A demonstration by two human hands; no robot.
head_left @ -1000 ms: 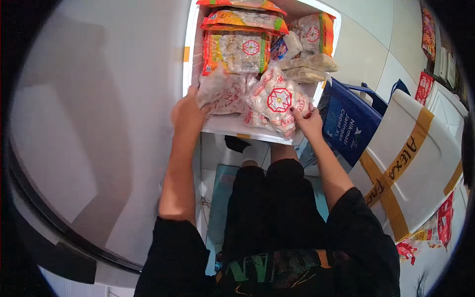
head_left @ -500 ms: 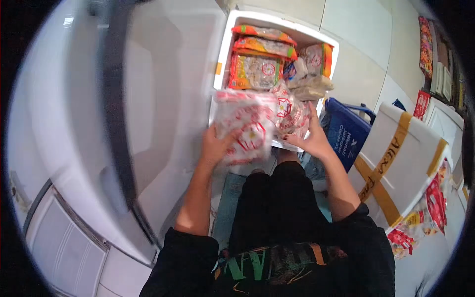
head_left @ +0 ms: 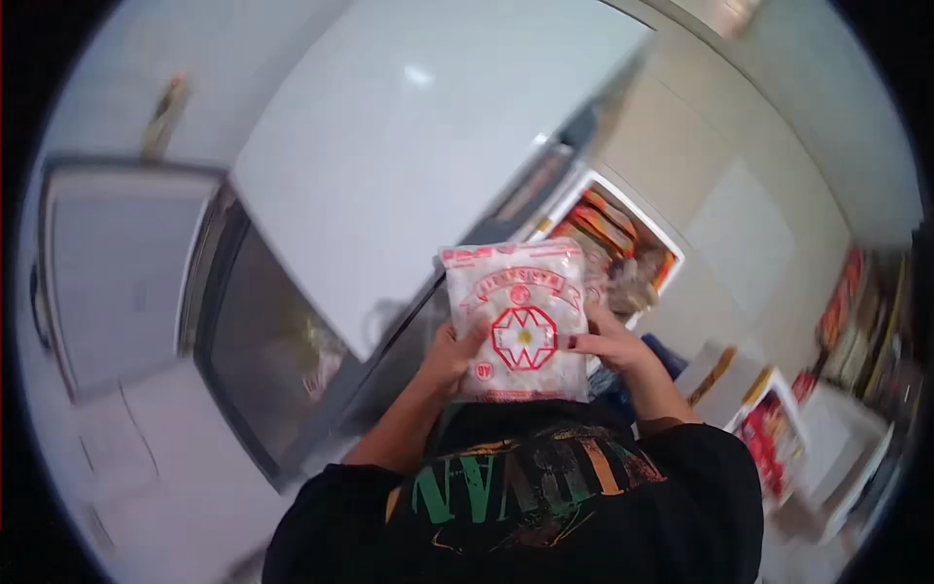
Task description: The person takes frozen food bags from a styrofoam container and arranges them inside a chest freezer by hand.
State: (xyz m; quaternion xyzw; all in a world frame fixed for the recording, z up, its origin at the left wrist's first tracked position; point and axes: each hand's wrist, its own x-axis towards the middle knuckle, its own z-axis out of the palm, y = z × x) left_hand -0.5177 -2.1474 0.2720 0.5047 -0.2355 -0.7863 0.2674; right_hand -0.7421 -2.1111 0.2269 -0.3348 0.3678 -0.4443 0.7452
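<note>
A flat plastic food pack (head_left: 520, 302) faces up in front of my chest, white with red lettering and a red octagonal emblem. My left hand (head_left: 453, 358) grips its left edge, thumb over the front. My right hand (head_left: 617, 346) is closed on the right edge, its thumb lying on the face near the emblem. The fingers behind the pack are hidden. Beyond my right hand stands a white foam box (head_left: 665, 239) with orange packs (head_left: 607, 222) and other bagged food (head_left: 637, 277) inside.
A large white freezer lid (head_left: 438, 146) spans the upper middle. At left is a glass-fronted cabinet (head_left: 268, 331). To my right are a taped white box (head_left: 715, 378), red packets (head_left: 769, 443) and a white container (head_left: 844, 438). Pale tiles (head_left: 739, 214) cover the floor.
My view has turned left towards the freezer. The white-and-red pack has come away from the foam box to my chest. My right hand has left the bagged food and now holds the pack too.
</note>
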